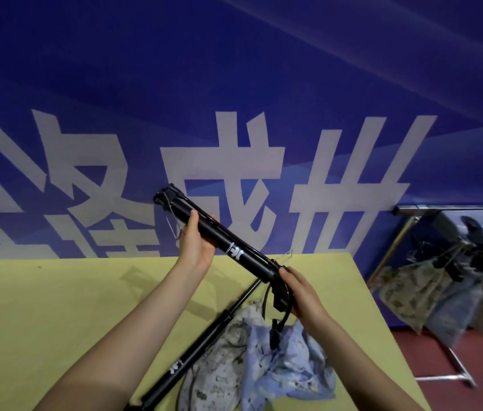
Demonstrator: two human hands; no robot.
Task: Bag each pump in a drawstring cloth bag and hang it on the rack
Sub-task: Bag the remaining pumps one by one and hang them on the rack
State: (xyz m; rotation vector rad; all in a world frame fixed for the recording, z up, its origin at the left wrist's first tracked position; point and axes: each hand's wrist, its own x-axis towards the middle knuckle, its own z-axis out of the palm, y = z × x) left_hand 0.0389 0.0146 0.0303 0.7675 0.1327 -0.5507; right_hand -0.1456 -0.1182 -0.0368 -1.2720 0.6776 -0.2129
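I hold a black pump (228,244) slantwise in the air above the yellow-green table (56,307). My left hand (197,243) grips its barrel near the upper end. My right hand (302,295) grips its lower end, where a black hose loops down. A second black pump (201,348) lies diagonally on the table. Beside it lie a beige patterned cloth bag (219,372) and a light blue cloth bag (287,366), both crumpled.
A metal rack (453,207) stands at the right over a red floor, with several bagged pumps (430,295) hanging from it. A blue banner wall (234,84) with large white characters rises behind the table. The table's right edge runs close to the rack.
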